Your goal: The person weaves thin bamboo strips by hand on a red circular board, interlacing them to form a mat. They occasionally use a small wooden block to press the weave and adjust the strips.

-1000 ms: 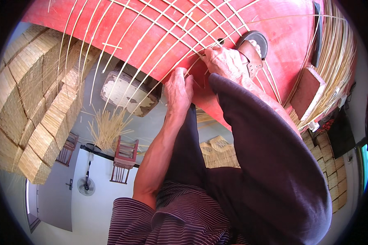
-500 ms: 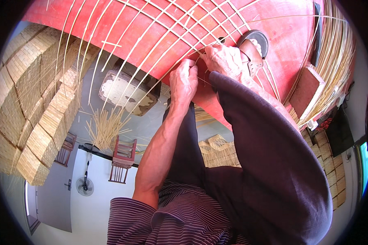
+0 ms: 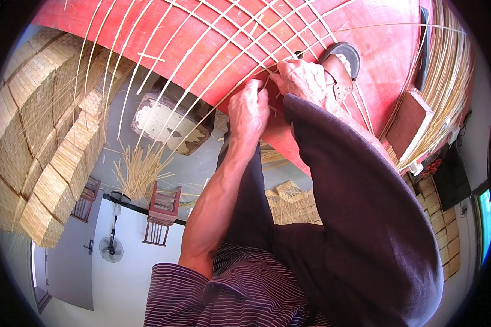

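Observation:
An open lattice of pale bamboo strips [image 3: 231,41] lies over the red board [image 3: 174,49], its long loose ends fanning past the board's edge at left. At the lattice's near corner my left hand [image 3: 249,109] is closed, fingertips pinched on a strip end. Close by on the right, my right hand [image 3: 301,79] is also closed, thumb and finger pinching at the same corner. Its inner fingers are partly hidden. A foot in a brown sandal [image 3: 339,82] with a black sole rests on the board by my right hand, over some strip ends.
A thick bundle of long strips [image 3: 444,82] lies at right beside a reddish brick [image 3: 410,124]. Tall stacks of woven baskets [image 3: 33,131] stand at left. Below the board are a worn white-topped stool [image 3: 166,122], cut strips [image 3: 139,171], a small chair [image 3: 163,204] and a fan [image 3: 111,249].
My left hand has shifted slightly right and turned a little, its fingers still pinched. My right hand stays almost in place at the lattice corner.

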Tool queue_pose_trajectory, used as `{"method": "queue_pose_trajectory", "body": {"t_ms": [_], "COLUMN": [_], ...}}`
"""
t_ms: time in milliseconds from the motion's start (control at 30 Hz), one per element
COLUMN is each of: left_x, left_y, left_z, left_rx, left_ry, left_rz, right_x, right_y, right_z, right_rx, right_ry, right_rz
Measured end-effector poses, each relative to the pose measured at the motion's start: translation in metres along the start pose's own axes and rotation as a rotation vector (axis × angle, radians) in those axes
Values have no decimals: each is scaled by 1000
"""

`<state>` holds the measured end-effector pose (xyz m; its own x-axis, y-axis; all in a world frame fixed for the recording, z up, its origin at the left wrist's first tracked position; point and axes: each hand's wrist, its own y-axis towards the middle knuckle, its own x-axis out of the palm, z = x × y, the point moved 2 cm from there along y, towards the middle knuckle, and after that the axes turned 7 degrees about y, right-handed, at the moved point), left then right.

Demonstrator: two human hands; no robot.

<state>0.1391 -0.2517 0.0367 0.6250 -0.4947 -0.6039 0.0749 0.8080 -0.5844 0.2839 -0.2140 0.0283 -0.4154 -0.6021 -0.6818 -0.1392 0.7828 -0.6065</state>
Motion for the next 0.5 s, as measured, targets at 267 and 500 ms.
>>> {"method": "queue_pose_trajectory", "body": {"t_ms": [267, 500], "left_x": [-36, -42], "left_y": [-35, -29], "left_z": [-67, -76], "left_rx": [-1, -84], "left_ry": [235, 139], "left_rz": [313, 196], "right_x": [7, 12], "right_y": [28, 35], "right_z": [0, 0], "right_rx": [-251, -237], "right_ry": [226, 163], "right_rz": [96, 64]}}
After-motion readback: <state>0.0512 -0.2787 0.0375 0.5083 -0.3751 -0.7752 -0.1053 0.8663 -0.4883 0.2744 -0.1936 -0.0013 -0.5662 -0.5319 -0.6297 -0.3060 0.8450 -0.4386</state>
